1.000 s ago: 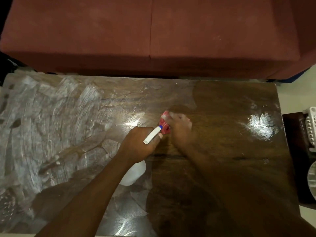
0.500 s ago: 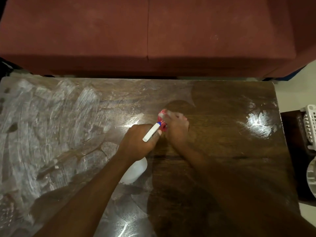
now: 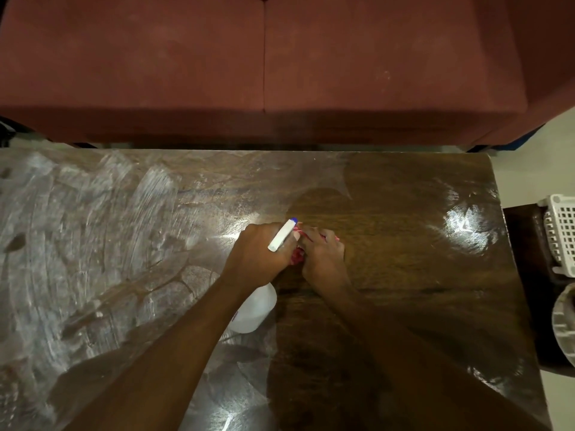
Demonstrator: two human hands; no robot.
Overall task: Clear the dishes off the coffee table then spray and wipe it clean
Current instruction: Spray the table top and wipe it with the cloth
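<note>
The dark wooden coffee table point(image 3: 420, 306) fills the lower view; its left half is smeared with white streaks. My left hand point(image 3: 259, 255) grips a white spray bottle point(image 3: 253, 309) by its neck, over the middle of the table. The white nozzle with a blue tip point(image 3: 282, 234) sticks out above my knuckles. Right beside it, my right hand point(image 3: 323, 253) presses a red cloth point(image 3: 297, 255) onto the tabletop; most of the cloth is hidden under my fingers.
A red sofa point(image 3: 264, 63) runs along the far edge of the table. At the right stands a dark side table point(image 3: 525, 244) with a white plastic basket point(image 3: 560, 234) and a pale round dish point(image 3: 564, 318).
My right hand with the cloth has slid a little toward me and against my left hand. The bottle's nozzle has turned to point further away.
</note>
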